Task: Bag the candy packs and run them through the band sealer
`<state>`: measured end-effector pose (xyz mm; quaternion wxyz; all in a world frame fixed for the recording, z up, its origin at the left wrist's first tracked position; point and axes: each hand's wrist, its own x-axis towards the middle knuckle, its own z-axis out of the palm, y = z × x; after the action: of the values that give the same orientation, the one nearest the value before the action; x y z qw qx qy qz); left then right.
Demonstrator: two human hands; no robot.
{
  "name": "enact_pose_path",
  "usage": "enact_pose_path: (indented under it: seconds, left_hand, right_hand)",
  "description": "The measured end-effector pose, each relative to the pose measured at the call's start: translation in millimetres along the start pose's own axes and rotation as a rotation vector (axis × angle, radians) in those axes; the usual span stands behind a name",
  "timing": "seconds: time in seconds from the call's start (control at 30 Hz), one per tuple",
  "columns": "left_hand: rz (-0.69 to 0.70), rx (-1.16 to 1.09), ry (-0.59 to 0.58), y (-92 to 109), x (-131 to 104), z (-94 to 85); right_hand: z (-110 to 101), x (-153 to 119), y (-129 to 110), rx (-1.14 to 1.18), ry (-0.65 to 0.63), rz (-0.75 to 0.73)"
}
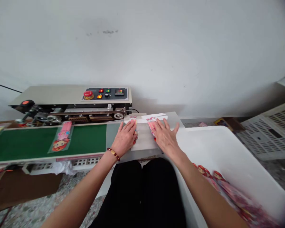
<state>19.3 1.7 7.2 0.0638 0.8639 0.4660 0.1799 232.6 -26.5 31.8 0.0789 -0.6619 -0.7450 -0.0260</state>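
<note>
My left hand (125, 138) lies flat over a pink packet (133, 122) on the grey plate (143, 144) at the right end of the green belt. My right hand (165, 134) rests with fingers spread on another pink packet (152, 126) just to the right. Both packets are partly hidden under my fingers. On the green belt (90, 137), a clear bag (63, 136) with pink contents and a red-haired doll figure lies to the left.
A sealing machine (73, 95) with lit buttons stands behind the belt. At right, a white tub (211, 139) holds several packets (237, 193). A grey crate (273, 129) stands beyond it. A cardboard box (26, 188) is at lower left.
</note>
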Motion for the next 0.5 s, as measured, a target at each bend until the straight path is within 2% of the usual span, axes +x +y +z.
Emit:
enact_pose_path:
  seconds: [0.07,0.13,0.33,0.43,0.5]
  left_hand:
    - [-0.079,0.013,0.022,-7.6,-7.1,-2.9]
    - [-0.13,0.016,0.036,-17.8,-14.6,-7.4]
    - [-0.191,0.039,0.036,-57.5,-36.3,-22.4]
    - [-0.282,0.098,0.13,-74.7,-49.0,-30.4]
    - [-0.304,0.12,0.208,-73.2,-50.5,-31.7]
  right_hand:
    - [4.4,-2.9,7.0,-0.024,-0.027,-0.019]
    - [10.1,-2.0,1.3,-0.023,-0.037,-0.049]
    - [14.7,12.1,-53.8,0.091,-0.028,-0.081]
    - [14.3,20.5,-75.8,0.145,-0.007,-0.06]
    - [13.6,25.6,-85.3,0.165,-0.008,-0.031]
